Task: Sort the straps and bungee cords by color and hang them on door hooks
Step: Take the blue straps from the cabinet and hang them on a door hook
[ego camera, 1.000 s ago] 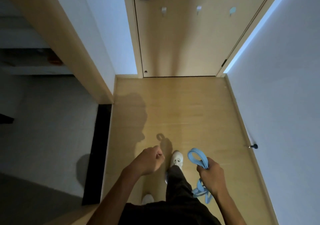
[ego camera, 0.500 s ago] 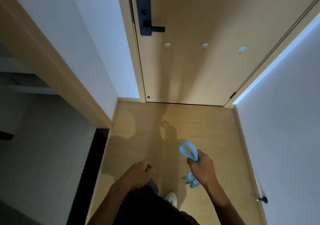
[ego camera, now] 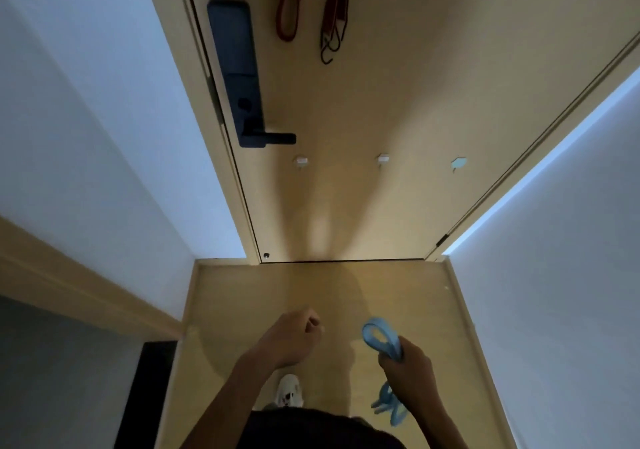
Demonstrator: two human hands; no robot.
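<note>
My right hand (ego camera: 408,369) grips a light blue strap (ego camera: 379,337); one loop sticks out above the fist and the loose ends hang below it. My left hand (ego camera: 291,339) is curled into a loose fist and holds nothing. Ahead stands the wooden door (ego camera: 398,102). A red strap (ego camera: 286,5) and a dark red bungee cord (ego camera: 334,15) with hooked ends hang high on it. Lower down are two white hooks (ego camera: 302,161) (ego camera: 382,158) and a pale blue hook (ego camera: 459,163), all bare.
A black lock with a lever handle (ego camera: 242,78) sits on the door's left side. White walls close in on both sides of the narrow wooden floor (ego camera: 242,310). A black threshold strip (ego camera: 145,396) lies at the lower left. My white shoe (ego camera: 289,391) is below.
I have walked closer to the door and my view has tilted up, bringing the hanging red strap and cord into sight. My right hand still grips the blue strap.
</note>
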